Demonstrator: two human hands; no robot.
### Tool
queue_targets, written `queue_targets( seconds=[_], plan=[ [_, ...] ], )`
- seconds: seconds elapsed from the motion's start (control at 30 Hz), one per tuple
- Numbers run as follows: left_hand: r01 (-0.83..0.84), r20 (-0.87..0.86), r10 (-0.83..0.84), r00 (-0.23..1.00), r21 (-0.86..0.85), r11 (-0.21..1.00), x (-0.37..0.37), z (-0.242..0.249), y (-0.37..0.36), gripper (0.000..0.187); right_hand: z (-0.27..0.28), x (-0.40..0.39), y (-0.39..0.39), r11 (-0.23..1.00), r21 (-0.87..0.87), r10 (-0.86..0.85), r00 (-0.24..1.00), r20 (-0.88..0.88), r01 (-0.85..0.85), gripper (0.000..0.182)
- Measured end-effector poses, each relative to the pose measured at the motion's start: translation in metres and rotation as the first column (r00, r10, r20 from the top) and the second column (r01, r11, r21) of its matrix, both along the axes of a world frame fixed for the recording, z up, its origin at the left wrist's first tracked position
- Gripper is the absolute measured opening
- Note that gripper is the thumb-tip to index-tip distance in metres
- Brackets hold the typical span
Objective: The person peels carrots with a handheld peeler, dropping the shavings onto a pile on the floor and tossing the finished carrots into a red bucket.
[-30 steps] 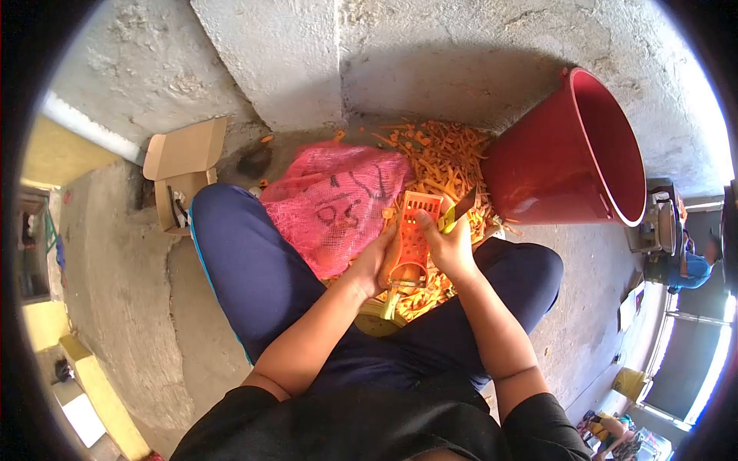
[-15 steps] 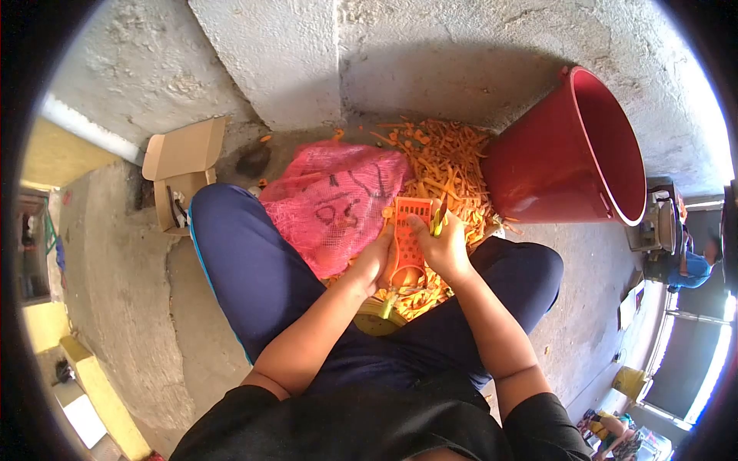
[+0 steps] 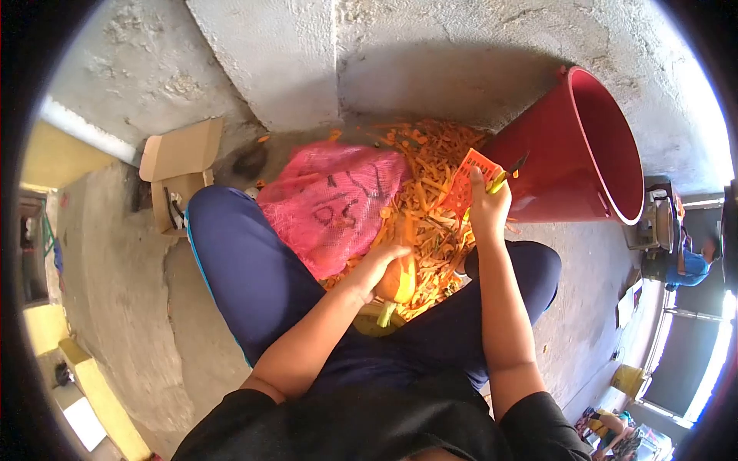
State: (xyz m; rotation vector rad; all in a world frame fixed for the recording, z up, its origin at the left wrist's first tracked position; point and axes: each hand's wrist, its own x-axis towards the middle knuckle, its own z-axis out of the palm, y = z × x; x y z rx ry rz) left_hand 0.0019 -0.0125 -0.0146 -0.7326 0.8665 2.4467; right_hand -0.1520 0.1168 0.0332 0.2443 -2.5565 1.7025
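My left hand (image 3: 378, 270) is closed around a thick orange carrot (image 3: 398, 281), whose green stem end points down toward my lap. Off to the right and higher up, my right hand (image 3: 490, 206) grips an orange plastic grater (image 3: 461, 190) with rows of slots. The same hand also has a knife with a yellow-green handle (image 3: 499, 181), its dark blade sticking out to the right. Both tools are apart from the carrot. Beneath and beyond my hands spreads a heap of orange peelings (image 3: 430, 173). Part of a yellowish container (image 3: 372, 321) shows between my legs, mostly hidden.
A pink mesh sack (image 3: 330, 203) with black marks lies left of the peelings. To the right, a large red bucket (image 3: 538, 161) leans on its side by the wall (image 3: 446, 69). An open cardboard box (image 3: 181, 154) stands at left. Other people (image 3: 692, 265) are at the far right.
My right hand has moved up and to the right, taking the grater and knife away from the carrot. The left hand keeps the carrot in nearly the same place.
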Motion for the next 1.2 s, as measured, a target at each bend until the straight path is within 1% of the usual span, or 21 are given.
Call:
queue_targets(
  seconds=[0.03,0.07,0.13,0.17,0.27,0.3,0.33,0.37,0.4,0.43,0.53,0.57,0.67,0.7,0.8,0.87,0.97,1.0,1.1,1.17,1.2],
  plan=[
    [0.022,-0.079,-0.031,0.996,-0.106,0.994,-0.002,-0.002,0.000,0.040,0.000,0.003,0.000,1.000,-0.001,0.027,1.000,0.003,-0.027,0.020],
    [0.006,-0.124,-0.034,0.992,-0.220,0.975,-0.002,-0.002,0.003,0.042,-0.001,0.005,0.000,0.999,-0.022,0.044,0.999,0.007,-0.044,0.019],
    [-0.040,-0.214,-0.059,0.975,-0.434,0.900,-0.005,-0.001,0.009,0.045,-0.001,0.008,-0.002,0.995,-0.061,0.076,0.997,0.009,-0.075,0.019],
    [-0.042,-0.149,-0.014,0.989,-0.365,0.930,-0.006,-0.001,0.009,0.044,-0.003,0.011,-0.004,0.991,-0.107,0.088,0.996,0.029,-0.084,0.017],
    [-0.088,0.072,0.100,0.992,-0.157,0.984,-0.009,-0.010,0.003,0.044,0.005,0.026,-0.008,0.975,-0.139,0.193,0.967,0.168,-0.171,0.014],
    [-0.102,0.021,0.104,0.994,-0.082,0.991,-0.011,-0.010,0.001,0.045,0.002,0.031,-0.009,0.978,-0.115,0.196,0.954,0.225,-0.173,0.013],
    [-0.101,0.009,0.101,0.995,0.000,0.995,-0.010,-0.009,0.001,0.044,-0.002,0.035,-0.014,0.971,-0.134,0.226,0.950,0.217,-0.200,0.013],
    [-0.096,-0.004,0.097,0.995,0.081,0.992,-0.010,-0.006,0.000,0.044,-0.001,0.042,-0.013,0.956,-0.174,0.275,0.928,0.253,-0.236,0.013],
    [-0.090,-0.017,0.094,0.995,0.162,0.983,-0.011,0.001,-0.001,0.044,0.013,0.050,-0.018,0.939,-0.214,0.325,0.902,0.285,-0.270,0.014],
    [-0.051,-0.088,0.064,0.994,0.145,0.988,-0.010,-0.001,-0.003,0.044,0.010,0.051,-0.017,0.923,-0.210,0.373,0.887,0.272,-0.323,0.017],
    [-0.140,-0.062,0.157,0.986,0.221,0.965,-0.014,0.012,0.001,0.045,0.006,0.058,-0.022,0.911,-0.266,0.378,0.898,0.227,-0.316,0.013],
    [-0.175,-0.077,0.195,0.978,0.217,0.960,-0.014,0.020,0.002,0.044,0.005,0.060,-0.025,0.898,-0.309,0.382,0.903,0.198,-0.313,0.013],
    [-0.228,0.008,0.243,0.970,0.370,0.901,-0.016,0.002,0.005,0.043,0.004,0.062,-0.025,0.897,-0.268,0.412,0.886,0.214,-0.352,0.014],
    [-0.212,0.000,0.227,0.974,0.366,0.906,-0.015,0.004,0.004,0.042,0.010,0.063,-0.026,0.906,-0.225,0.401,0.895,0.196,-0.357,0.014],
    [-0.183,0.002,0.196,0.981,0.368,0.912,-0.013,0.009,0.003,0.043,0.013,0.063,-0.028,0.945,-0.087,0.326,0.919,0.221,-0.314,0.014],
    [-0.188,0.035,0.189,0.981,0.389,0.902,-0.013,0.001,0.004,0.044,0.001,0.062,-0.027,0.943,-0.078,0.333,0.924,0.189,-0.324,0.015],
    [-0.204,0.051,0.199,0.979,0.345,0.916,-0.013,-0.007,0.007,0.043,-0.001,0.062,-0.030,0.947,-0.045,0.321,0.937,0.138,-0.318,0.015],
    [-0.181,0.023,0.183,0.983,0.304,0.935,-0.014,-0.009,0.007,0.043,0.000,0.061,-0.031,0.950,-0.030,0.314,0.942,0.120,-0.312,0.015],
    [-0.124,-0.031,0.133,0.991,0.205,0.971,-0.016,-0.008,0.004,0.043,0.003,0.056,-0.031,0.951,-0.008,0.308,0.939,0.156,-0.310,0.015],
    [-0.093,-0.031,0.100,0.995,0.175,0.980,-0.016,0.000,0.000,0.043,0.003,0.054,-0.031,0.953,0.025,0.298,0.948,0.110,-0.303,0.014],
    [-0.041,-0.048,0.046,0.998,0.113,0.993,-0.015,0.001,-0.002,0.043,0.003,0.053,-0.031,0.953,0.041,0.294,0.952,0.086,-0.299,0.014]
  ],
)
